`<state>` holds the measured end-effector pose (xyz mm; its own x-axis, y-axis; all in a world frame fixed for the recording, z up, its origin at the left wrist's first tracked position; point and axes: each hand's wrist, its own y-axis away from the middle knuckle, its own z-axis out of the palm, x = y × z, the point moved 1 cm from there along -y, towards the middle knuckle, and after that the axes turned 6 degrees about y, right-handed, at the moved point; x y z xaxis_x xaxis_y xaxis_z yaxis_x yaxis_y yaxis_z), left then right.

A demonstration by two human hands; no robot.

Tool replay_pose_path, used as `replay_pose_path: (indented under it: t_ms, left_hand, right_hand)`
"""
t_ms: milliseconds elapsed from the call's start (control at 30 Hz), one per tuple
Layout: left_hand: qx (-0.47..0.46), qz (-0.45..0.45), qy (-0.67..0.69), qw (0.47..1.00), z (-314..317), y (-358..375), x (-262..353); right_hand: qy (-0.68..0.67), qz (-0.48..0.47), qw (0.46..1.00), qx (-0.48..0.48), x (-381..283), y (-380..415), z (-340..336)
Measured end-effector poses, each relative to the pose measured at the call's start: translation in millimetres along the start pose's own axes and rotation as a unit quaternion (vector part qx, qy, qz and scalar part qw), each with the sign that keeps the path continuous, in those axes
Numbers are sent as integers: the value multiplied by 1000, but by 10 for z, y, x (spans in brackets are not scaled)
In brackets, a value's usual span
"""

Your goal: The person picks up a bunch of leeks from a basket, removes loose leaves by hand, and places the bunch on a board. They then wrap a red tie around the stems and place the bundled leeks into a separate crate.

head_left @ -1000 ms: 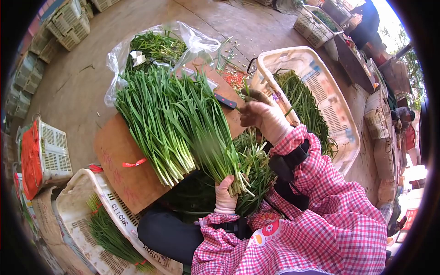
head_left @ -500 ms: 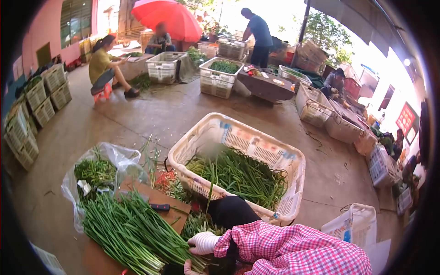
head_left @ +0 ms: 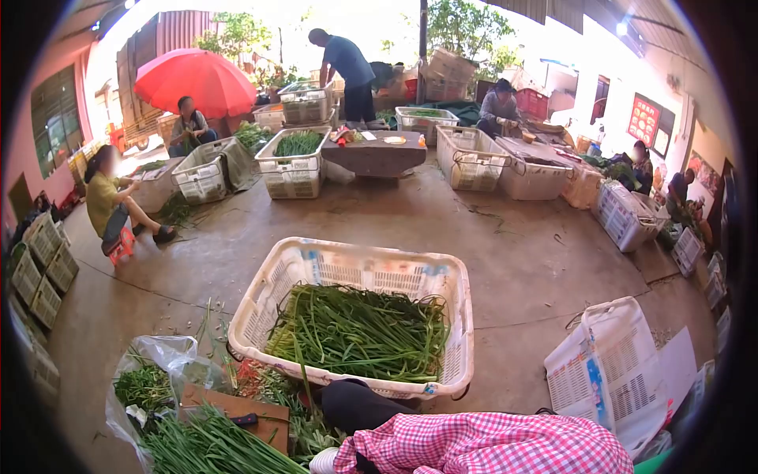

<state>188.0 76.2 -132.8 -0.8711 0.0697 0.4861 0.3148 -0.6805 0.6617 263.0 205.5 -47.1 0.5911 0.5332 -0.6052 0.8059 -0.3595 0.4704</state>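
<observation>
A heap of long, thin green leafy stalks (head_left: 209,442) lies at the bottom left, running out of the picture. Just right of it, at the bottom edge, shows the white ribbed cuff of my right hand (head_left: 324,460); the fingers are cut off below. The pink checked sleeve (head_left: 474,442) stretches in from the right. My left hand is out of the picture. Close by, a knife (head_left: 245,419) with a dark handle rests on a brown board (head_left: 272,417). A clear plastic bag (head_left: 170,347) with greens stands behind the board.
In front of my dark-clad knee (head_left: 359,407) stands a large white crate (head_left: 359,253) holding long greens. Another white crate (head_left: 600,371) leans at the right. People work farther back around several crates, a low table (head_left: 375,158) and a red umbrella (head_left: 197,83).
My view has lifted and turned right, so the crate and stalks sit lower and farther left. Fingers earlier seen at the stalks' pale ends have left the picture.
</observation>
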Motion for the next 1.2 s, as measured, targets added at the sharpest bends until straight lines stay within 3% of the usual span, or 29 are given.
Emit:
replay_pose_path:
  t_ms: [133,167,267,367,433,633,700,767,833,867,900,1033,1200]
  left_hand:
    - [-75,-44,32,996,-141,11,78]
    - [-106,-61,40,992,-226,28,123]
    - [-159,-96,22,982,-431,253,240]
    - [-88,-89,-20,992,-350,580,325]
    - [-90,-94,-46,990,-548,618,329]
    - [-77,-58,-113,989,-375,1105,299]
    - [-47,-50,-189,980,-322,1338,422]
    - [-47,-51,-163,984,-161,1650,590]
    - [-19,-36,-184,982,-537,1765,665]
    - [25,-45,-195,980,-569,1847,641]
    - [43,-32,-212,976,-576,1946,625]
    - [76,21,-192,978,-578,2342,706]
    - [95,43,-137,985,-620,2677,654]
  right_hand:
    - [52,-9,998,-20,-46,98,-23]
    - [5,1,1000,-21,-1,93,59]
    - [3,-70,998,3,8,238,79]
    - [24,-119,992,-32,2,338,196]
    - [53,-169,982,-69,-22,354,341]
    - [111,-272,952,-88,-201,562,374]
    - [10,-352,933,-75,-221,709,287]
    - [-108,-389,909,-107,-167,844,153]
    - [-202,-336,905,-164,-25,841,208]
    - [-148,-310,922,-178,7,799,188]
    - [-96,-289,940,-153,31,807,161]
    - [-275,-292,900,-173,95,848,-8]
    - [-322,-250,907,-105,158,774,-344]
